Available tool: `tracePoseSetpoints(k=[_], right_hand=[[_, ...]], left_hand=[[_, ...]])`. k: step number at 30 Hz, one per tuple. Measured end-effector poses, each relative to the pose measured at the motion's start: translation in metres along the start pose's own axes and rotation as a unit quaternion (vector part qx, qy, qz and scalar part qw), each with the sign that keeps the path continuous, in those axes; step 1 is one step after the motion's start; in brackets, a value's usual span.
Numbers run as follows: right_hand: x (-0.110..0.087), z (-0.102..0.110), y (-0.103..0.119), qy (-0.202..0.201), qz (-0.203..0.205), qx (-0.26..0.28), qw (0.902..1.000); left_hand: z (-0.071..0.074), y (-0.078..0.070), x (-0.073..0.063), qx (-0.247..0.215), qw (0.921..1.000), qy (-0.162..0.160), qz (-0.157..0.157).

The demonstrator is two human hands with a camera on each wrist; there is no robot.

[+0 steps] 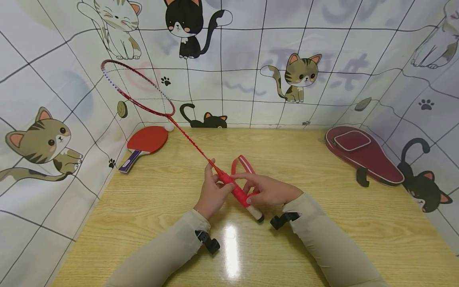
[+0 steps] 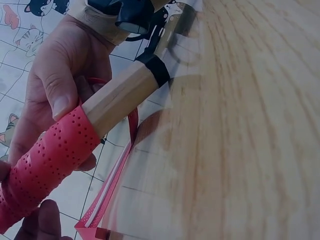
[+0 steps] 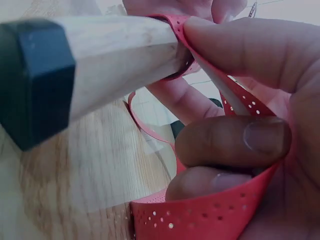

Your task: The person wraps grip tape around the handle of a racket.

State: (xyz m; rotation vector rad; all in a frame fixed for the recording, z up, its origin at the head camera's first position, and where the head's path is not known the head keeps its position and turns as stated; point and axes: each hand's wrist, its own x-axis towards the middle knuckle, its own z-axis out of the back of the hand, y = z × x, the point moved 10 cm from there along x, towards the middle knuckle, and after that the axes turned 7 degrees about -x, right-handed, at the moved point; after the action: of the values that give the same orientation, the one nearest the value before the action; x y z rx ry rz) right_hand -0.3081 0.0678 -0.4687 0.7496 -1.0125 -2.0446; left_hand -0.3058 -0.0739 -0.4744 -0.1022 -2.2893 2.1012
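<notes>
A red badminton racket (image 1: 193, 144) slants across the head view, its head up at the left and its handle low in the middle. My left hand (image 1: 211, 195) holds the upper handle between thumb and fingers. Perforated red grip tape (image 2: 55, 150) is wound round most of the handle. Bare wood (image 2: 122, 97) shows between the tape's edge and the black butt cap (image 3: 37, 80). With thumb and curled fingers, my right hand (image 1: 270, 189) pinches the tape at that edge. Its loose length (image 3: 195, 215) passes round the right fingers and loops down toward the table.
On the wooden table (image 1: 172, 247), a red table tennis bat (image 1: 148, 139) lies at the back left with a white ball (image 1: 169, 126) beside it. A dark red bat case (image 1: 362, 155) lies at the right. Cat-patterned sheeting (image 1: 244, 48) surrounds the back and sides.
</notes>
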Motion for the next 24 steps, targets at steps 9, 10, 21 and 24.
tracePoseSetpoints(k=[9,10,21,24], right_hand=[[0.0007,0.0011,-0.0017,-0.008,-0.003,-0.019,0.9998],[0.0008,0.0014,-0.0017,-0.008,-0.003,-0.021,0.9998],[-0.0007,0.0029,-0.0037,0.001,-0.008,-0.007,0.9999],[-0.0005,0.002,-0.0045,0.007,-0.008,-0.002,0.9999]], left_hand=[[-0.0011,-0.0017,-0.0013,0.012,0.9999,-0.003,-0.003],[-0.0013,-0.002,-0.0013,0.01,0.9999,-0.002,-0.004],[-0.0012,-0.0029,-0.0004,0.0,1.0,0.0,-0.002],[-0.001,-0.0036,0.0003,0.006,1.0,0.003,-0.004]])
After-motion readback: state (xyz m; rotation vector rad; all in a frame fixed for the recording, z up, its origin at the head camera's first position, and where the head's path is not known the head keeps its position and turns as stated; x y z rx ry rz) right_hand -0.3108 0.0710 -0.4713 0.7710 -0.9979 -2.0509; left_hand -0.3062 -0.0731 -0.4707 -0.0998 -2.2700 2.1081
